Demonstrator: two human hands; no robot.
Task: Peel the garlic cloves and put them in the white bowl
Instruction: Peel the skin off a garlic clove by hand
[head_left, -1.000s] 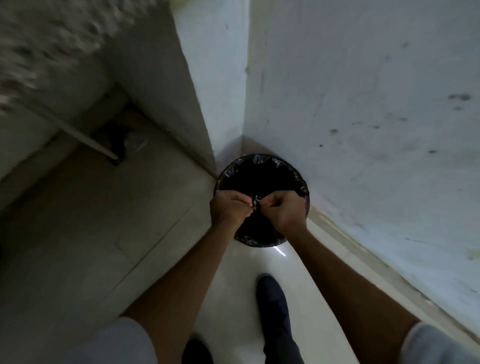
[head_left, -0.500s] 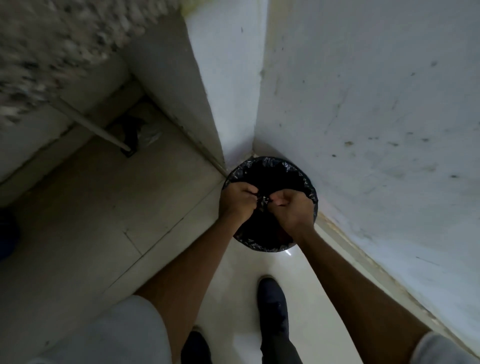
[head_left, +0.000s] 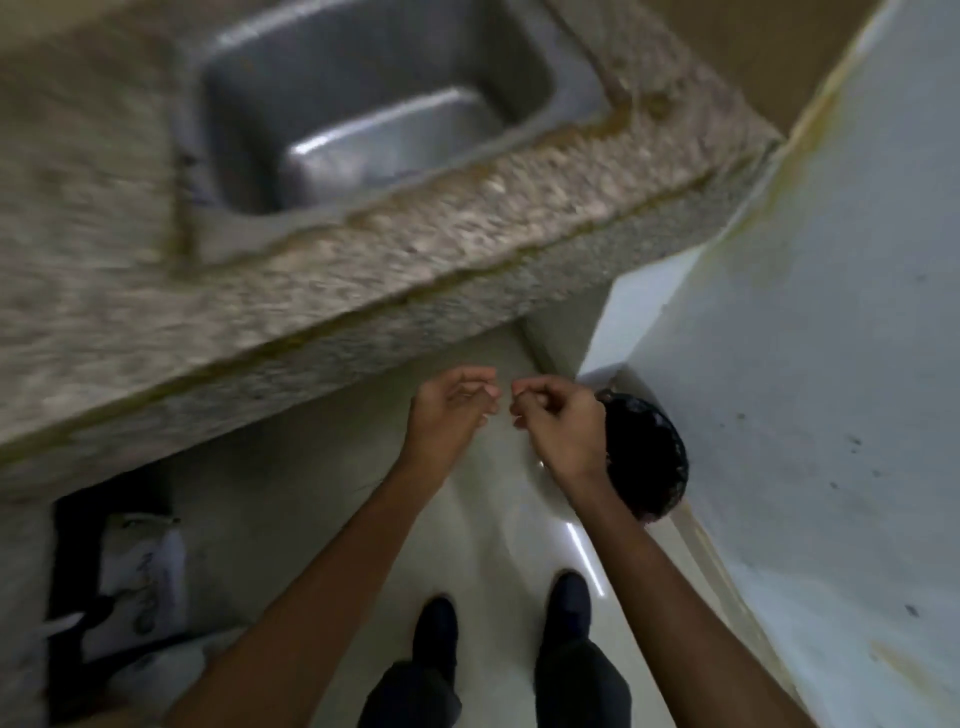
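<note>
Both hands are held out over the pale floor (head_left: 322, 493), just below the front edge of the speckled stone counter (head_left: 363, 291). The left hand (head_left: 449, 410) is seen relaxed, its fingers (head_left: 478, 395) loosely curled with nothing visible in them. The right hand (head_left: 558, 421) is bunched tighter, fingertips drawn together near the thumb; whether anything is pinched there cannot be told through the blur. The two sets of fingertips are nearly touching.

A black-lined bin (head_left: 649, 457) is tucked into the corner against the white wall (head_left: 831, 364), and its near side is covered by the right hand and forearm. A steel sink (head_left: 249, 104) is set into the counter above, well apart from the hands. A white bag (head_left: 145, 577) is lodged in the dark gap under the counter at the left. Two dark shoes (head_left: 436, 629) are planted on the floor between the forearms. Where the garlic and the white bowl lie cannot be told from this view.
</note>
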